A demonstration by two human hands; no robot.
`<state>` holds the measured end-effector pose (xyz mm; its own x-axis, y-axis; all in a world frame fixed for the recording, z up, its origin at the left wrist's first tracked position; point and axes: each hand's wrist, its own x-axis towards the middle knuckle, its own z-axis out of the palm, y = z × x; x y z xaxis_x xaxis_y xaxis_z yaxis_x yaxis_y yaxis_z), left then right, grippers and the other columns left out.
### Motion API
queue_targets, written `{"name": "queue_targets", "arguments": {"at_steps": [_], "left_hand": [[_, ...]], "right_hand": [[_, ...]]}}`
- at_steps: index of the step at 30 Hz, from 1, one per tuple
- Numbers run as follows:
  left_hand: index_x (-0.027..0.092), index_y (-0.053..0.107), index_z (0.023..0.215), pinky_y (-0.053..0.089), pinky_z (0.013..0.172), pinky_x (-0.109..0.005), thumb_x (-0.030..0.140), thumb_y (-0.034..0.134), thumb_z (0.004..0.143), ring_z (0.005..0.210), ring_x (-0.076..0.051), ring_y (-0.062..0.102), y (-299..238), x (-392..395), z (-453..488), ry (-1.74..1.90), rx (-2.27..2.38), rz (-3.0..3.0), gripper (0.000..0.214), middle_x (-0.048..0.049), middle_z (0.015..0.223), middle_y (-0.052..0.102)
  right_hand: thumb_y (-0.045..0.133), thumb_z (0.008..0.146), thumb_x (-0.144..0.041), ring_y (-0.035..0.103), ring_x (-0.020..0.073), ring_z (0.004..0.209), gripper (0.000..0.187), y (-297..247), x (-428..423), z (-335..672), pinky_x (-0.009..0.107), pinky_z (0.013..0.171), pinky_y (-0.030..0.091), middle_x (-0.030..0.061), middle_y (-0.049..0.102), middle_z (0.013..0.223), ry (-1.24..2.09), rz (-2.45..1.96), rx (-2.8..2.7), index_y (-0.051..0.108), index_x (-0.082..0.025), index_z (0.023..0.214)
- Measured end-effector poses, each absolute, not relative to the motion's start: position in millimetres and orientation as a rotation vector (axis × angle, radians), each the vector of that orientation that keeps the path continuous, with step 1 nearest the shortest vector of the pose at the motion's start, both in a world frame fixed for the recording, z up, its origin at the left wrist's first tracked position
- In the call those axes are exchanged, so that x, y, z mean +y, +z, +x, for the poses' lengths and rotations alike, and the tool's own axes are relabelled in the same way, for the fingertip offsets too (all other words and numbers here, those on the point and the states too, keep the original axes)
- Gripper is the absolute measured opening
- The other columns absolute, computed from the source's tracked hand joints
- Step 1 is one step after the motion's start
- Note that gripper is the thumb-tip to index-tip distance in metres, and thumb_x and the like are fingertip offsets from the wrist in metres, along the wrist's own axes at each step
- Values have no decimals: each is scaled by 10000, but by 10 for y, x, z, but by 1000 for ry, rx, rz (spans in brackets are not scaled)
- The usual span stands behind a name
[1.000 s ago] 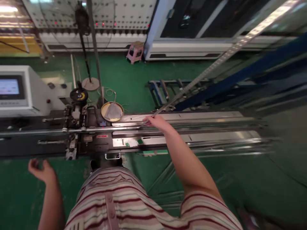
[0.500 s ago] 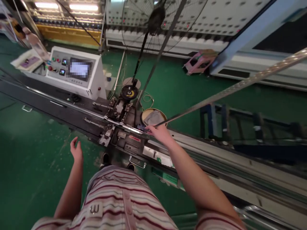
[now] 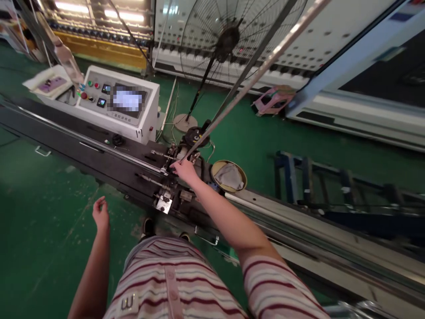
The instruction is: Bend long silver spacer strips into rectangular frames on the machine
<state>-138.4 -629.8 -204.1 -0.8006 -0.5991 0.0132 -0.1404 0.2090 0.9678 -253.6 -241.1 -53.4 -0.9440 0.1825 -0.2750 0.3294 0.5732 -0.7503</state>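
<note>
My right hand is closed with its fingertips around the lower end of a long, thin metal bar, which slopes up to the upper right out of view. The hand is over the bench's clamping mechanism, next to a bright metal rail; whether the bar's end touches the mechanism is hidden by my fingers. My left hand hangs by the bench's near side above the green floor, fingers loosely bent and apart, holding nothing.
A white control box with a screen and buttons stands on the bench. A round tin with grey cloth sits behind my right forearm. Beyond are a standing fan, a pink stool and a blue rack.
My right hand has moved left along the bench to the mechanism, bringing the bar's end with it. The bar now slopes more steeply. My left hand still hangs with nothing in it.
</note>
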Motion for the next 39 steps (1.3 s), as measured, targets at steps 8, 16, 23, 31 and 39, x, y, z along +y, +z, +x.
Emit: {"name": "queue_targets", "arguments": {"at_steps": [8,16,23,31,39], "left_hand": [[173,551,1307,443,1101,-428,348,672,828,1198,-235,617,-1493,-5908,-2325,-1944,-2042,306,525,-174,1346,597],[363,146,1542,492,1047,-440,335,682,876,1257,-215,601,-576,-4626,-2805,-2562,-1937,139,855,-140,1504,477],[496,-199,1496,605,830,-319,395,709,868,1113,-209,687,-266,-2947,-2020,-2576,-1851,-399,1109,-134,1550,411],[403,-201,1527,611,724,-258,319,644,906,989,-192,727,-227,-1417,-1116,-2343,-1953,-511,1053,-175,1433,529],[316,-65,1576,583,807,-253,243,585,939,1014,-180,718,-377,-358,-583,-2191,-2112,-738,913,-170,1355,596]], "right_hand": [[494,824,-197,703,154,644,279,-359,-2831,-2765,273,689,600,55,741,763,-1845,533,2368,764,-132,799],[546,783,-223,705,137,686,218,385,-1825,-1854,226,662,599,43,741,755,-2207,586,2157,750,-149,766],[595,842,-383,723,167,771,262,246,-660,-853,273,718,613,66,750,857,-2331,760,2103,719,-157,888],[375,970,-473,525,225,1339,634,599,1994,1116,503,1034,514,143,378,1555,-2154,1887,3157,185,-300,1550],[269,994,-340,240,271,1523,789,-355,4408,2561,545,1128,376,336,0,1609,-765,2897,2644,-268,-176,1548]]}}
